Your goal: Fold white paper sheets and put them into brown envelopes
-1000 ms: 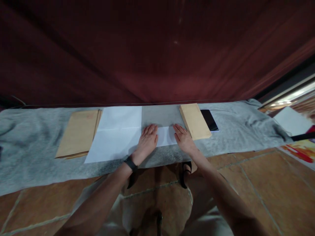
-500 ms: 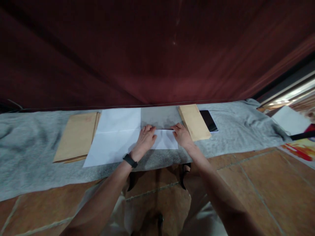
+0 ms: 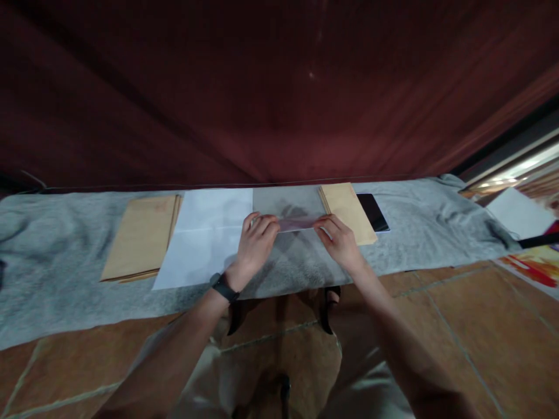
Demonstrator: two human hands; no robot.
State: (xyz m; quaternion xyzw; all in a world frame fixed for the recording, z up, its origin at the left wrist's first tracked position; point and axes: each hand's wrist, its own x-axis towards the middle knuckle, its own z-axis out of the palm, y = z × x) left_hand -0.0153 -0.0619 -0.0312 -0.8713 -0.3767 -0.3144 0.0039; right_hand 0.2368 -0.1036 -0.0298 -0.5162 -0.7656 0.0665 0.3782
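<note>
A folded white paper (image 3: 297, 223) is lifted off the grey cloth (image 3: 52, 256), held edge-on between my two hands. My left hand (image 3: 255, 244), with a black watch at the wrist, pinches its left end. My right hand (image 3: 340, 241) pinches its right end. A stack of white sheets (image 3: 205, 238) lies just left of my left hand. A narrow stack of brown envelopes (image 3: 349, 212) lies just beyond my right hand.
A wider stack of brown envelopes (image 3: 142, 235) lies at the left of the white sheets. A black phone (image 3: 372, 212) rests right of the narrow stack. A dark red curtain (image 3: 262, 87) hangs behind. Tiled floor (image 3: 458, 326) runs below the cloth.
The folded paper lay flat under my pressing hands; both hands have gripped its ends and raised it off the cloth.
</note>
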